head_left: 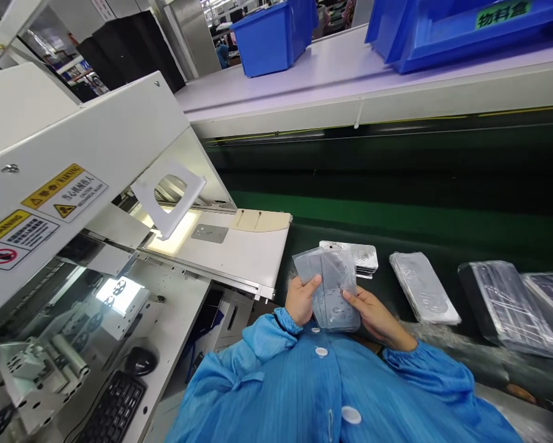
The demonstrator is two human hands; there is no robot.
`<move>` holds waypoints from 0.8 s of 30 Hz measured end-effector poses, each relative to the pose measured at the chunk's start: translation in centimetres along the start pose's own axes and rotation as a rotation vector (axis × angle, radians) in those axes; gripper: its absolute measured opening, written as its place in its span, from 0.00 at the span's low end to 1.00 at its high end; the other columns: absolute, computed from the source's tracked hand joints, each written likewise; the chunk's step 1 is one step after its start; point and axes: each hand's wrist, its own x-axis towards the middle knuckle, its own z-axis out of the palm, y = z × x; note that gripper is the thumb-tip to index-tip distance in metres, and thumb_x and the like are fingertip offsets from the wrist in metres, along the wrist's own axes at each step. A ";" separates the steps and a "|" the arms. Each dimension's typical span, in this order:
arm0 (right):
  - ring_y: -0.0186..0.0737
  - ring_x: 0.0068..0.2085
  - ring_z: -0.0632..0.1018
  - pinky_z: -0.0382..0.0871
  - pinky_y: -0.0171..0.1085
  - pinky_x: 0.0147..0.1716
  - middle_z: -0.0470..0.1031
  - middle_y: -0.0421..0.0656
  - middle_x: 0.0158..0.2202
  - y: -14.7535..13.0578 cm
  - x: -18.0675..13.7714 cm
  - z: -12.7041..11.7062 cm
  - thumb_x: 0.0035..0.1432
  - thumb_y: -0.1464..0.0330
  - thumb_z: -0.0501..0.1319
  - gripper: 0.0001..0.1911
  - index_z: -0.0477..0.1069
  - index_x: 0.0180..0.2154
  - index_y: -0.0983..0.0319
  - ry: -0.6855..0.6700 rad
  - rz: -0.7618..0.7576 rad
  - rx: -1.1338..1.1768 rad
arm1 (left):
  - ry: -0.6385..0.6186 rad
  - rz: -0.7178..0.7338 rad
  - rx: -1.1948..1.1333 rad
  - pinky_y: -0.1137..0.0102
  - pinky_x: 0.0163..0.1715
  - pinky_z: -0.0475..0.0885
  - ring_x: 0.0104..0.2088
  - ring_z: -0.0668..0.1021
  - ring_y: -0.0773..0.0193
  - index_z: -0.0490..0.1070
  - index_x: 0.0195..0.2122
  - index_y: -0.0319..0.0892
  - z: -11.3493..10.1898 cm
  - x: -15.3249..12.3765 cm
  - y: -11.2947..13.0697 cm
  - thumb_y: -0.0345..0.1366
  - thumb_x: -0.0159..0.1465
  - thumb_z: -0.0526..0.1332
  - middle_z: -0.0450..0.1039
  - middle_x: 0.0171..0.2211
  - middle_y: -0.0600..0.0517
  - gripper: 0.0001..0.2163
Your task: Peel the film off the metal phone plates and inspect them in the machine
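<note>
My left hand (301,299) grips the left edge of several thin grey phone-sized sheets (328,286), its thumb on top. The sheets are fanned out in front of my chest and look glossy, with small holes or marks in their surface. On their right side my right hand (373,312) pinches the same sheets, thumb uppermost. Just behind them lies a small pile of silvery plates (365,255), partly hidden by the sheets. To the right, a neat stack of similar flat plates (424,288) rests on the dark green belt (378,231).
Plastic-wrapped black trays (507,301) lie at the far right. On the left stands a white machine (165,117) with a white conveyor (253,261) carrying one grey plate (210,233). Blue bins (267,40) sit on the shelf (341,77) above. A mouse (140,360) and keyboard (113,409) are lower left.
</note>
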 end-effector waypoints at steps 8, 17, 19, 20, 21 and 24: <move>0.45 0.36 0.77 0.72 0.45 0.37 0.78 0.46 0.36 0.2 0.8 2.2 0.42 0.45 0.66 0.33 0.73 0.41 0.63 -0.054 -0.056 -0.299 | -0.003 -0.075 0.019 0.68 0.35 0.70 0.28 0.76 0.65 0.74 0.33 0.35 -0.7 0.0 -0.3 0.41 0.37 0.76 0.77 0.29 0.49 0.24; 0.44 0.35 0.76 0.72 0.43 0.36 0.77 0.46 0.35 -1.7 0.1 0.6 0.48 0.44 0.62 0.28 0.72 0.38 0.62 -0.042 -0.251 -0.534 | -0.278 -0.036 0.066 0.57 0.49 0.69 0.43 0.78 0.54 0.73 0.43 0.37 -2.5 0.3 0.4 0.48 0.52 0.68 0.77 0.41 0.43 0.23; 0.42 0.35 0.75 0.72 0.44 0.38 0.77 0.46 0.37 -3.5 0.0 0.3 0.51 0.47 0.61 0.24 0.72 0.40 0.59 0.137 -0.478 -0.648 | -0.267 0.024 0.218 0.58 0.51 0.67 0.45 0.76 0.55 0.73 0.45 0.38 -3.4 0.7 -0.3 0.48 0.53 0.67 0.76 0.42 0.44 0.23; 0.41 0.35 0.75 0.72 0.43 0.38 0.76 0.46 0.38 -4.4 0.0 0.4 0.53 0.50 0.61 0.22 0.72 0.43 0.58 0.187 -0.579 -0.714 | -0.272 0.046 0.296 0.58 0.52 0.66 0.46 0.76 0.55 0.73 0.46 0.38 -3.8 1.0 -0.7 0.48 0.54 0.67 0.76 0.43 0.45 0.23; 0.40 0.34 0.75 0.72 0.43 0.37 0.76 0.46 0.39 -5.4 -0.1 0.6 0.54 0.52 0.61 0.20 0.72 0.44 0.58 0.196 -0.665 -0.781 | -0.285 0.063 0.366 0.59 0.53 0.66 0.46 0.76 0.56 0.73 0.46 0.38 -4.1 1.2 -1.1 0.48 0.54 0.66 0.76 0.43 0.45 0.23; 0.41 0.36 0.76 0.73 0.42 0.38 0.77 0.45 0.36 -7.1 -0.2 1.3 0.59 0.59 0.58 0.12 0.75 0.39 0.57 0.072 -0.831 -0.934 | -0.317 0.108 0.532 0.61 0.51 0.67 0.43 0.76 0.58 0.74 0.43 0.37 -4.6 1.8 -1.8 0.48 0.55 0.65 0.76 0.40 0.46 0.20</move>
